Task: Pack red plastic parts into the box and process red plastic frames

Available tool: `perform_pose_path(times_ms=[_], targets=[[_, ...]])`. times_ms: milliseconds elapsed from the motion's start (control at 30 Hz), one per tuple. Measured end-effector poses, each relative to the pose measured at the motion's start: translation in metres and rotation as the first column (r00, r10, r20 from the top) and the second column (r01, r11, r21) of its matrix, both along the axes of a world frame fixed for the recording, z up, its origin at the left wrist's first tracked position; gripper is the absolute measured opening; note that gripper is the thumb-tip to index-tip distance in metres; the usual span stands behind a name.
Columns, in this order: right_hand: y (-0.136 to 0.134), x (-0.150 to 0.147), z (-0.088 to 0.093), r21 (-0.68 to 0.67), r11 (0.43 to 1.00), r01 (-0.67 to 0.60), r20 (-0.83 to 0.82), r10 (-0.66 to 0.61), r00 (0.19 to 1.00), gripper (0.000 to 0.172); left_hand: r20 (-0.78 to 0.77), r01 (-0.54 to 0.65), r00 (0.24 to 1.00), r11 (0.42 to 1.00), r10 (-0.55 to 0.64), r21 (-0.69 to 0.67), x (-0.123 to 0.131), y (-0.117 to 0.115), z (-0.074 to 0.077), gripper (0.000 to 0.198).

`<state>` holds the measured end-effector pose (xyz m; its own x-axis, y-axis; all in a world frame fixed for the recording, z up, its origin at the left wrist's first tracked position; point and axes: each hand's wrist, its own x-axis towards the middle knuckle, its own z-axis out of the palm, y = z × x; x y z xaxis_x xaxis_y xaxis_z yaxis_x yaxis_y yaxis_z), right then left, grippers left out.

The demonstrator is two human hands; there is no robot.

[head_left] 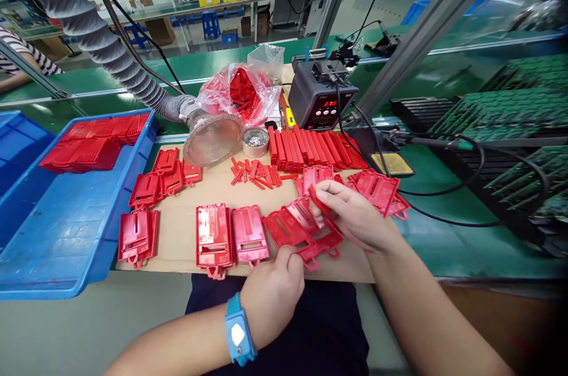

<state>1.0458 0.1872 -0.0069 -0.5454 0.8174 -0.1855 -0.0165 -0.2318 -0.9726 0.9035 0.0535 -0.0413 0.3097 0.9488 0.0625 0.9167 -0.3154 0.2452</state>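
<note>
My right hand (pixel 355 213) pinches a small red plastic strip (pixel 318 201) between thumb and fingers, above several overlapping red plastic covers. Below it, my left hand (pixel 276 287), with a blue wrist strap, is closed at the lower edge of a slotted red plastic cover (pixel 288 229); its fingertips are partly hidden. To the left lie another red cover (pixel 249 234) and a small stack of covers (pixel 213 237), loops toward me. Loose small red strips (pixel 255 174) are scattered farther back. Behind my right hand stands a row of long red pieces (pixel 306 148).
A blue tray (pixel 66 234) with stacked red parts sits left. An extractor hood (pixel 213 139) on a grey hose hangs over the cardboard beside a solder wire reel (pixel 255 142). A soldering station (pixel 322 95), a bag of red pieces (pixel 242 92) and racked green boards (pixel 492 107) stand behind.
</note>
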Motion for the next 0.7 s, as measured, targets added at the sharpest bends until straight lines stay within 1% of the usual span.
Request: perform_pose_path(times_ms=[33,67,100,133,167,200,233,267,300,333,400,467,567,700], targets=[[0.002,0.002,0.002,0.123,0.992,-0.039,0.106,0.026,0.994,0.022,0.029,-0.01,1.0,1.0,0.01,0.017,-0.004,-0.002,0.006,0.01],[0.004,0.003,0.005,0.241,0.964,-0.117,0.209,0.066,0.976,0.021,0.047,-0.006,0.999,1.0,0.005,0.029,-0.009,-0.003,0.011,0.011],[0.005,0.003,0.008,0.338,0.912,-0.232,0.305,0.127,0.944,0.021,0.057,0.014,0.998,0.999,-0.017,0.041,-0.014,-0.005,0.016,0.012],[0.006,0.002,0.012,0.409,0.836,-0.365,0.393,0.199,0.898,0.022,0.062,0.04,0.997,0.998,-0.043,0.055,-0.018,-0.006,0.02,0.013],[0.005,0.0,0.016,0.463,0.74,-0.488,0.474,0.258,0.842,0.023,0.065,0.066,0.995,0.995,-0.071,0.068,-0.022,-0.007,0.023,0.015],[0.004,-0.003,0.019,0.506,0.635,-0.584,0.552,0.282,0.785,0.024,0.065,0.089,0.993,0.993,-0.095,0.08,-0.026,-0.007,0.025,0.016],[0.003,-0.007,0.022,0.536,0.536,-0.653,0.625,0.267,0.733,0.024,0.063,0.106,0.992,0.99,-0.112,0.09,-0.029,-0.008,0.026,0.017],[0.001,-0.011,0.025,0.554,0.457,-0.695,0.687,0.22,0.692,0.025,0.059,0.12,0.99,0.988,-0.126,0.094,-0.031,-0.008,0.026,0.018],[-0.001,-0.015,0.027,0.57,0.402,-0.717,0.728,0.157,0.667,0.024,0.051,0.133,0.989,0.987,-0.138,0.093,-0.034,-0.008,0.026,0.019],[-0.002,-0.018,0.028,0.586,0.369,-0.722,0.749,0.096,0.656,0.023,0.042,0.14,0.989,0.986,-0.144,0.087,-0.036,-0.007,0.025,0.019],[-0.001,-0.024,0.028,0.629,0.342,-0.699,0.738,0.022,0.674,0.015,0.026,0.157,0.987,0.984,-0.16,0.089,-0.04,-0.005,0.024,0.019],[0.002,-0.027,0.026,0.687,0.343,-0.641,0.683,-0.003,0.73,0.008,0.031,0.164,0.985,0.98,-0.169,0.117,-0.043,-0.003,0.023,0.019],[0.008,-0.029,0.022,0.764,0.357,-0.538,0.58,-0.012,0.814,0.007,0.072,0.145,0.984,0.968,-0.163,0.205,-0.048,0.001,0.024,0.017],[0.013,-0.03,0.017,0.824,0.338,-0.455,0.489,-0.018,0.872,0.005,0.114,0.139,0.977,0.946,-0.179,0.294,-0.052,0.004,0.027,0.017]])
